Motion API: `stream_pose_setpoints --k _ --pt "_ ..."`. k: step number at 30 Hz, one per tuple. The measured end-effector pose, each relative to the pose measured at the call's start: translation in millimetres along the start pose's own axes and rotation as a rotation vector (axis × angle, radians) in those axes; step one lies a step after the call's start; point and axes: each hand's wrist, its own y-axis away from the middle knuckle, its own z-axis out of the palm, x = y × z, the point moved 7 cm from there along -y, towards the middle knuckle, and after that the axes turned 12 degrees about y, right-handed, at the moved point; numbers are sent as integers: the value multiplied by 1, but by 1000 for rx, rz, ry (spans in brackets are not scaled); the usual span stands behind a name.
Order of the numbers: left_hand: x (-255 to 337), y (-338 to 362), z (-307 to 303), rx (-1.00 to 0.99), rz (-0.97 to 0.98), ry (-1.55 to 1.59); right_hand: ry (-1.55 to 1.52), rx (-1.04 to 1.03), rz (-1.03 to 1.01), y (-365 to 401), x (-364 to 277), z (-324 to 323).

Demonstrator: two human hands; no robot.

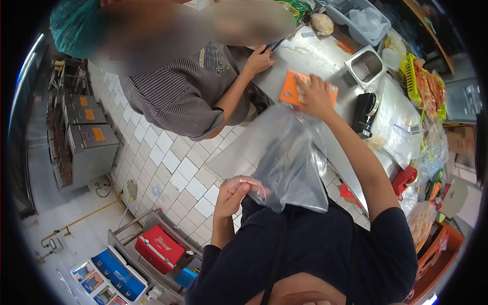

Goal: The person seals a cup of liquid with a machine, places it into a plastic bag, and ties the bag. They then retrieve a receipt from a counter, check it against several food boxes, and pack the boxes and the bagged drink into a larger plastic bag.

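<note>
My left hand (232, 197) is closed on a large clear plastic bag (300, 168), the thumb outside and the fingers covered by its film. The bag hangs in front of my dark shirt, its upper part reaching to the metal table (325, 53). An orange printed box (290, 87) lies near the table's front edge. My right hand (314, 96) is over it with bent fingers gripping its top, covering its middle. The upper edge of the bag is just below the box and my right wrist.
Across the table corner stands a person in a striped shirt (173, 96), one hand (259, 60) at a dark object. A steel container (365, 67), a black device (364, 114) and a yellow basket (413, 81) are on the right. A red case (160, 248) sits lower left.
</note>
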Motion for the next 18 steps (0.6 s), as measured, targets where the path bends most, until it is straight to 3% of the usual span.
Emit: stream_pose_setpoints --k 1,4,6,8,10,12,13,14,15,16,18 --pt "-2 -4 -2 -4 -10 2 2 -6 9 -19 -3 5" --pt "6 -23 0 -10 42 -585 130 124 168 -45 -9 -10" --pt "-3 -28 -5 14 27 -549 -268 66 225 -38 -7 -46" --pt "-11 -35 -8 163 -41 -403 -799 151 237 6 -16 -109" --pt "-22 -47 -9 130 -22 -570 -1185 -17 408 65 -24 -110" --pt "-30 -62 6 5 6 -831 -1217 -175 377 107 -43 -112" --pt "-44 -70 15 -8 10 -829 -1117 -279 322 118 -57 -116" --pt "-60 -76 33 -119 89 -634 -1014 -379 270 125 -67 -119" --pt "-62 -80 48 -226 163 -437 -1009 -368 279 128 -65 -122" --pt "-60 -85 49 -237 164 -439 -923 -401 353 135 -57 -121" --pt "-47 -95 61 -376 241 -675 -848 -372 472 148 -37 -124"
